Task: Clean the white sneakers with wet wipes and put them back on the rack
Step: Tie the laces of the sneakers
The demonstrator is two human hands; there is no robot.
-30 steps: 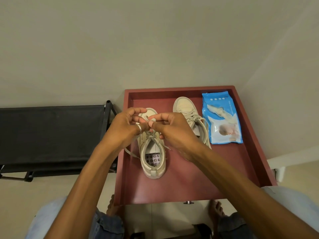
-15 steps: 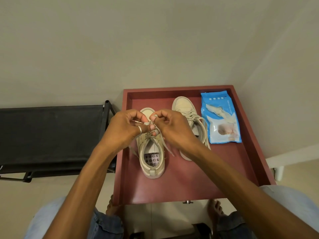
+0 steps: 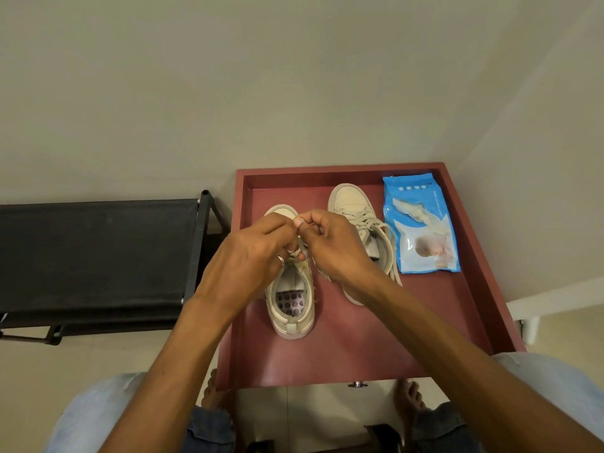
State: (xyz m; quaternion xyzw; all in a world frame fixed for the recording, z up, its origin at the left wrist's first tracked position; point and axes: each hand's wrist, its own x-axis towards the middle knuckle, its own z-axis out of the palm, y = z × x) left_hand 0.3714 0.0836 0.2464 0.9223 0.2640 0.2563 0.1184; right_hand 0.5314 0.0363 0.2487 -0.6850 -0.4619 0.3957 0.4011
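Head view: a person looks down on a dark red rimmed tray [image 3: 359,354] that holds two white sneakers and a pack of wipes.
Left hand [image 3: 248,256]: fingers curled, pinching the lace [image 3: 302,248] of the near sneaker; a ring [image 3: 280,259] shows on one finger.
Right hand [image 3: 333,246]: fingers curled and pinching the same lace, its fingertips meeting those of the left hand above the shoe's tongue.
Near sneaker [image 3: 291,308]: upright on its sole in the tray's 9 o'clock half, toe toward 12, heel toward 6. A dotted insole shows in its opening, and the forefoot is mostly hidden by the hands.
Far sneaker [image 3: 353,204]: just beside the near one at its 2 o'clock, toe toward 12, laces loose. Its heel is hidden under the right wrist.
Wet wipes pack [image 3: 421,223]: blue, lying flat just at 3 o'clock of the far sneaker, in the tray's 1 o'clock corner.
Shoe rack [image 3: 98,250]: black, with a fabric shelf, just beside the tray at its 9 o'clock.
Bare feet [image 3: 408,400]: on the floor at 6 o'clock, below the tray's near edge.
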